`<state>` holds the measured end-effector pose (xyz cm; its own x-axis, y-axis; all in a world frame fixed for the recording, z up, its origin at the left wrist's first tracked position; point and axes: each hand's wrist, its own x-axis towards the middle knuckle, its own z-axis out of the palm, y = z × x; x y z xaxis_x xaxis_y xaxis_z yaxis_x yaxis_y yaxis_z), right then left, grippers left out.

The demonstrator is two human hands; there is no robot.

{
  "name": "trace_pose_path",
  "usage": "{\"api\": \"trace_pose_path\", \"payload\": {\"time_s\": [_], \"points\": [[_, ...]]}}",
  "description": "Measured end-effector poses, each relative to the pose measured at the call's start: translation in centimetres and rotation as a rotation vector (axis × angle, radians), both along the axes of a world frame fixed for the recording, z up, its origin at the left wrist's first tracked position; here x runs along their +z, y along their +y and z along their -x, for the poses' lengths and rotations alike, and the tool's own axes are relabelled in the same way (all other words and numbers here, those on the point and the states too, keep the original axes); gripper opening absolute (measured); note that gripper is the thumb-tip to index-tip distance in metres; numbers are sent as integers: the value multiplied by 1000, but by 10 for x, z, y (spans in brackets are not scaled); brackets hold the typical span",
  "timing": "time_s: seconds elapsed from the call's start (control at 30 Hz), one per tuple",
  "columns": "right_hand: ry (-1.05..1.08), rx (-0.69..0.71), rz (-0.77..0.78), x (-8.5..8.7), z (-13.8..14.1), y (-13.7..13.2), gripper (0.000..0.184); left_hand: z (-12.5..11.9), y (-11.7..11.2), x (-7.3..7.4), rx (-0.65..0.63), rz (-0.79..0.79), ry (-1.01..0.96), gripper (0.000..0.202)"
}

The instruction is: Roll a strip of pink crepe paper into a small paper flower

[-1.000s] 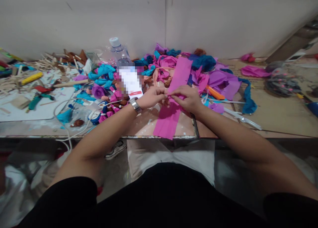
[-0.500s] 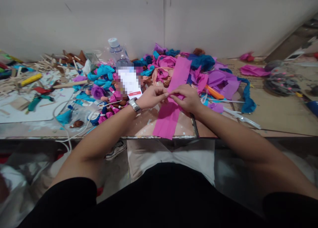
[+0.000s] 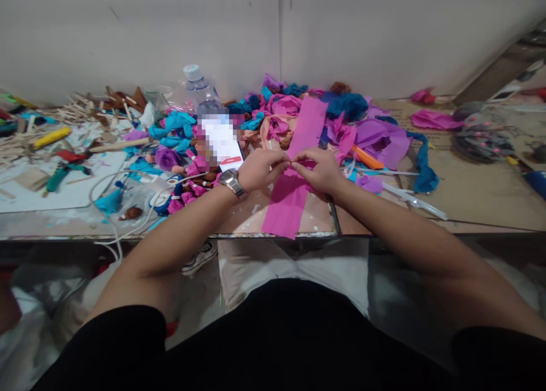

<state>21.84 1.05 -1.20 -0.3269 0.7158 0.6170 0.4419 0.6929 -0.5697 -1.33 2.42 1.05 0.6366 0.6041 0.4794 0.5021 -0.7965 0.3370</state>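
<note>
Head view, clear plastic water bottle (image 3: 200, 90) at 10 o'clock from left hand (image 3: 260, 169), left hand pinched shut on long pink crepe-paper strip (image 3: 288, 206) lying along brown worktable (image 3: 469, 198), right hand (image 3: 321, 170) at 3 o'clock pinching same strip.

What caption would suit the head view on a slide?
Left hand and right hand pinch a pink paper strip at its middle on a table, near a water bottle and paper scraps.

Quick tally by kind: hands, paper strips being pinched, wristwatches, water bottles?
Hands: 2, left hand and right hand, both pinching the strip
Pink crepe paper strip: 1
Wristwatch: 1
Water bottle: 1
Total: 5
</note>
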Motion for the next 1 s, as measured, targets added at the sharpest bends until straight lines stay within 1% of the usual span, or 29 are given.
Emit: {"api": "trace_pose_path", "payload": {"time_s": [0.2, 0.37, 0.57, 0.7, 0.77, 0.83, 0.93, 1.0], "points": [[60, -9, 105, 0, 2, -1, 20, -1, -1, -2, 20, -40, -6, 25], [100, -2, 92, 0, 2, -1, 19, -2, -4, 1, 45, -26, -8, 27], [110, -12, 158, 1, 3, -4, 21, 0, -3, -3, 46, -118, 78, 28], [84, -19, 124, 2, 4, -6, 20, -1, -3, -4, 70, -142, 112, 31], [57, -9, 88, 3, 4, -6, 20, -2, -5, -2, 73, -112, 78, 31], [14, 15, 27, 4, 2, -5, 18, -3, -8, 2, 65, -40, 18, 32], [-60, 43, -73, 4, -1, -2, 15, -5, -10, 5, 16, 129, -64, 44], [-103, 48, -111, 4, -2, 0, 14, -6, -9, 4, -49, 294, -119, 56]]}}
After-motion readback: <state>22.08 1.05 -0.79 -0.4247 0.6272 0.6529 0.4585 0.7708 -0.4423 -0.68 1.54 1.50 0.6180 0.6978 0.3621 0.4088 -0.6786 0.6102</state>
